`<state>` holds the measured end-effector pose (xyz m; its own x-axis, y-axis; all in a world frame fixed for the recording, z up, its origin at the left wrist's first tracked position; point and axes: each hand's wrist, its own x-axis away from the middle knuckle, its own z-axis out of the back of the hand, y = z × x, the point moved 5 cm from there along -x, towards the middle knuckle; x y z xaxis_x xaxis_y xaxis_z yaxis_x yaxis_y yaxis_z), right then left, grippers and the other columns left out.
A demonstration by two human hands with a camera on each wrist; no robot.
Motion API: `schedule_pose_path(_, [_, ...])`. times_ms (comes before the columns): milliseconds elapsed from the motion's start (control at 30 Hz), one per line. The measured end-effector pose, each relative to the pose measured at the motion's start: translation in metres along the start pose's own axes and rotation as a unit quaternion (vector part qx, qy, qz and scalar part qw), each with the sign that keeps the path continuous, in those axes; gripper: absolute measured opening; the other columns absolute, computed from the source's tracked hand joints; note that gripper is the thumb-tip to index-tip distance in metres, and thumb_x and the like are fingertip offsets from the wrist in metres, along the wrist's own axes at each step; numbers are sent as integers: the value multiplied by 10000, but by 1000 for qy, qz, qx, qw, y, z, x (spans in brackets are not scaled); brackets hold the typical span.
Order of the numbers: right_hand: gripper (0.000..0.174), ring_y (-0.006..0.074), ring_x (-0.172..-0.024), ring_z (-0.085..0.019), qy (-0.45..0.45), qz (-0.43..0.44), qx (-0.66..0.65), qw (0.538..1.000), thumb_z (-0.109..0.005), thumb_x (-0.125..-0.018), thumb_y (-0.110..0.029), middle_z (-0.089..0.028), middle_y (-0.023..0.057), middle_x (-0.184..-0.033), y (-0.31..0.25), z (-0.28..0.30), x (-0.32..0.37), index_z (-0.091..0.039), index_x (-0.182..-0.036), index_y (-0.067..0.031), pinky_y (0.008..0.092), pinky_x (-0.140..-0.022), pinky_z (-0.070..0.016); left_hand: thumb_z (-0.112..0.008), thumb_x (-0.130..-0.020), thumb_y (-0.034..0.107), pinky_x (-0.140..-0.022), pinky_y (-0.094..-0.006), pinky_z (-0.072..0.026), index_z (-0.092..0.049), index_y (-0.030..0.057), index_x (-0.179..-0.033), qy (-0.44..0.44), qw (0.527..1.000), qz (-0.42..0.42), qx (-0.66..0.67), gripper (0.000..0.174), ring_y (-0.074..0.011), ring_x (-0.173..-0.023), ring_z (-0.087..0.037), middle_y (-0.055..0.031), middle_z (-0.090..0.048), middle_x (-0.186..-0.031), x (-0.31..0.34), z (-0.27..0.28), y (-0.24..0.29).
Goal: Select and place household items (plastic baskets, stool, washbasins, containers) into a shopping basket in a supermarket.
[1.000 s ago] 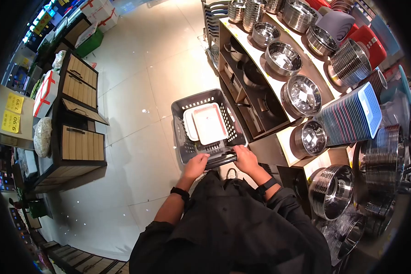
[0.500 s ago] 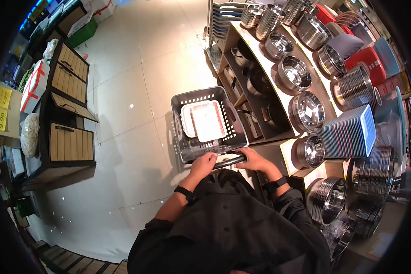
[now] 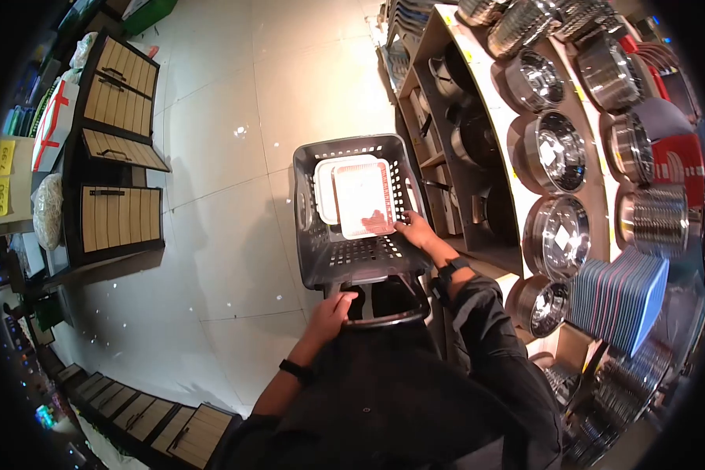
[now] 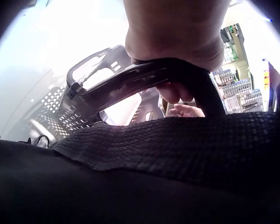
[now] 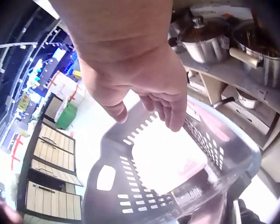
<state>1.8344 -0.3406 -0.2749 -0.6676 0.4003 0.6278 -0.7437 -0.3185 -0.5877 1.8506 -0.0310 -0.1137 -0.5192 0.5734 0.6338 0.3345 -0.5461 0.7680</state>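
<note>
A dark grey basket with slotted walls stands ahead of the person. Inside lie a white tray with red marks and, partly under it, another white tray. The left hand grips the black handle on the near side; in the left wrist view the left hand has its fingers wrapped round the handle. At the basket's right side, the right hand is beside the marked tray's corner. In the right wrist view, the right hand hangs above the basket, fingers loosely bent, holding nothing.
Shelves with steel bowls, pots and a stack of blue-edged baskets stand close on the right. Wooden-fronted cabinets line the left. Tiled floor runs between them.
The right hand has let go of the handle and moved forward to the basket's right side. The left hand still holds the handle, now lower in view. The shelves appear closer.
</note>
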Motion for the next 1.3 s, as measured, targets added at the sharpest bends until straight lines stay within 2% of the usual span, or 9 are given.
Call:
schedule_pose_path(333, [712,420,-1114,-604,32,-186,72,979,-652,-777,-351,-602,311,-1181,90,-79,-96,-409,-1307,58,442,-972,-481,-506,-976,180,-622,-277,-494,-664,28,-1145,91,991,87,43,277,-125,-614,-622,-47,-620,-675,23,-1,-14])
schedule_pose_path(533, [594,398,-1165,-591,-28,-326,24,945,-617,-816,-280,-597,261,-1247,138,-122,-119,-408,-1318,-39,469,-999,-467,-478,-950,144,-794,-335,-484,-657,10,-1136,87,993,82,3,291,-176,-739,-637,-36,-624,-635,29,-1,-14])
schedule_pose_path(600, [508,357,-1083,-647,-9,-297,30,954,-698,-756,-274,-660,217,-1143,143,-128,-123,-555,-1177,-28,410,-918,-521,-470,-946,142,-830,-347,-474,-658,5,-1129,83,994,67,-9,296,-190,-780,-636,-31,-621,-621,28,0,-13])
schedule_pose_path(800, [311,427,-916,-657,56,-218,87,970,-561,-887,-291,-674,252,-924,80,-97,-91,-540,-1066,-36,502,-844,-520,-454,-946,127,-833,-357,-469,-649,-11,-1131,67,997,31,-13,303,-193,-773,-627,-33,-614,-615,25,1,-3])
schedule_pose_path(900, [269,441,-928,-645,56,-143,47,987,-595,-859,-223,-670,255,-955,51,-78,-72,-533,-1054,-49,506,-825,-512,-449,-964,133,-756,-327,-483,-642,-15,-1145,61,998,29,-7,303,-154,-693,-615,-33,-611,-632,23,-1,-10])
schedule_pose_path(1100, [419,430,-1000,-640,66,-115,58,989,-603,-864,-367,-669,264,-1011,-22,-6,-17,-553,-1116,-35,497,-881,-495,-459,-999,185,-620,-255,-464,-642,18,-1170,35,998,-15,40,301,-105,-614,-582,-28,-595,-632,10,0,-16])
schedule_pose_path(1200, [398,428,-963,-647,114,-63,32,991,-617,-821,-307,-674,254,-994,-58,39,33,-559,-1090,-19,488,-858,-504,-499,-992,171,-681,-257,-484,-629,32,-1195,-36,998,-37,20,278,-110,-676,-600,-36,-627,-702,-8,2,-27])
schedule_pose_path(1267, [384,417,-927,-658,150,-44,-30,987,-658,-785,-283,-689,236,-905,-87,76,86,-569,-1050,-19,487,-833,-501,-535,-981,145,-779,-260,-493,-593,38,-1243,-1,996,-77,45,289,-114,-808,-612,-47,-666,-874,-25,9,-20])
schedule_pose_path(1300, [373,412,-923,-660,183,-31,-48,981,-652,-792,-281,-694,224,-887,-92,88,109,-571,-1048,-22,485,-831,-501,-557,-971,130,-897,-284,-470,-535,31,-1304,4,989,-139,48,348,-136,-998,-587,-68,-631,-1109,-34,17,-5])
